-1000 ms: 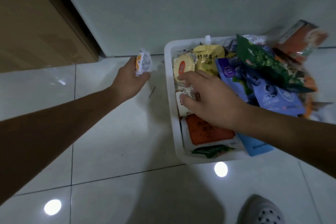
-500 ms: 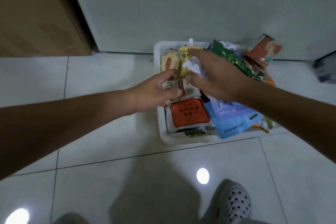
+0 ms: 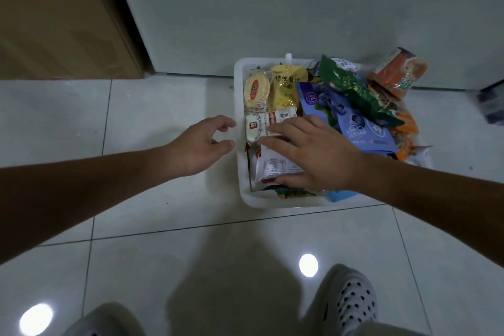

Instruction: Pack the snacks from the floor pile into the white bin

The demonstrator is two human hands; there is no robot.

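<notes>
The white bin [image 3: 239, 172] stands on the tiled floor against the wall, heaped with snack packets. Inside lie a round yellow cracker pack [image 3: 256, 91], a yellow pouch [image 3: 286, 87], a small white packet [image 3: 257, 128], a blue bag [image 3: 362, 128], a green bag [image 3: 354, 90] and an orange packet [image 3: 398, 73] sticking out at the back right. My right hand [image 3: 313, 155] lies flat, fingers spread, on a white packet with a label [image 3: 275, 166] in the bin. My left hand [image 3: 204, 142] hovers just left of the bin's rim, fingers curled apart, holding nothing.
A brown wooden cabinet [image 3: 62, 16] stands at the back left beside a pale wall panel [image 3: 272, 3]. A dark object [image 3: 491, 106] sits at the right edge. My two shoes, one grey [image 3: 103, 319] and one dotted white [image 3: 351, 297], are on the floor tiles at the bottom.
My left hand carried a small packet from the floor to the bin, let it go, and drew back to the left of the rim. My right hand came down flat onto the packets.
</notes>
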